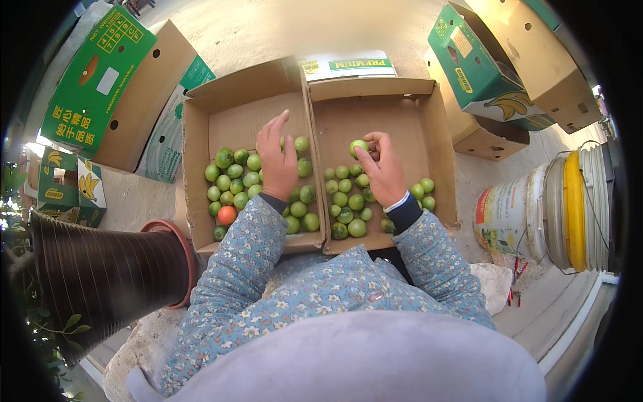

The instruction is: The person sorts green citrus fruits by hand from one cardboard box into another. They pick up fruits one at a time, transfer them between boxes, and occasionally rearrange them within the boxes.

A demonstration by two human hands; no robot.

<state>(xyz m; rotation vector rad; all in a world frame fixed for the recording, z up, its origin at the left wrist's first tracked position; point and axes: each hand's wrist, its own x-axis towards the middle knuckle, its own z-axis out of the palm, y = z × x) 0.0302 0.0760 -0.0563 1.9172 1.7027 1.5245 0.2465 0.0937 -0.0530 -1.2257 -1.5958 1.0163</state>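
Two open cardboard boxes stand side by side before me. Over the left cardboard box is my left hand, its fingers apart above green tomatoes; no tomato shows in its grip, though its palm side is partly hidden. One red tomato lies among the green ones there. My right hand pinches a green tomato between thumb and fingers over the right cardboard box. Below it, more green tomatoes lie in the near part of that box, with several at its right side.
Banana cartons stand at the left and right. A dark ribbed stack of pots lies at my left. Stacked buckets lie at my right, with red-handled tools near them.
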